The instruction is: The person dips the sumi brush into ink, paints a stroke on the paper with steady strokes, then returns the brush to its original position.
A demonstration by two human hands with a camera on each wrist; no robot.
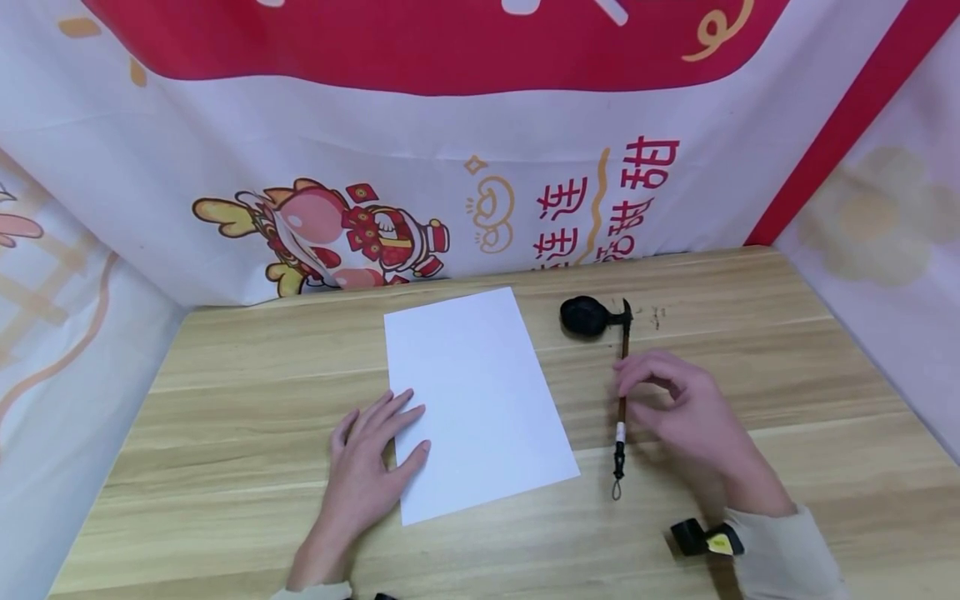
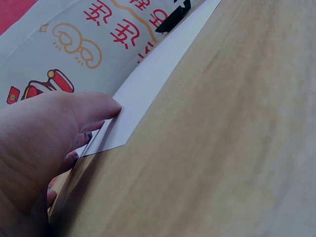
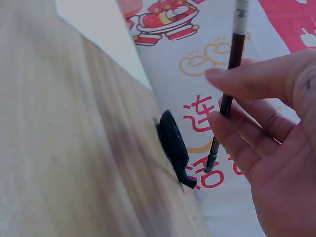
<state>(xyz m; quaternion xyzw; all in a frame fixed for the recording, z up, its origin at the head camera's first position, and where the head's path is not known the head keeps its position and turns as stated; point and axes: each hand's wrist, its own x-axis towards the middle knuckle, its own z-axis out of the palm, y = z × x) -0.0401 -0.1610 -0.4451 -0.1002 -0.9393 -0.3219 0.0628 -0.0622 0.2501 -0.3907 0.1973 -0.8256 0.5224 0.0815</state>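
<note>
A blank white sheet of paper (image 1: 480,408) lies slightly turned on the wooden table. My left hand (image 1: 367,467) rests along the paper's left edge with fingers spread; its thumb (image 2: 98,108) touches the sheet in the left wrist view. To the right of the paper, my right hand (image 1: 686,408) pinches a calligraphy brush (image 1: 622,408) by its brown shaft. In the right wrist view the brush (image 3: 236,52) passes between thumb and fingers, its dark tip pointing down. Beyond that hand sits a small black ink dish (image 1: 585,317) with a short spout or handle, beside the brush's far end.
Dark specks (image 1: 657,317) mark the table (image 1: 247,417) right of the ink dish. A printed cloth (image 1: 465,125) with red lettering and a cartoon figure hangs along the table's back edge. Another pale cloth (image 1: 885,217) hangs at the right side.
</note>
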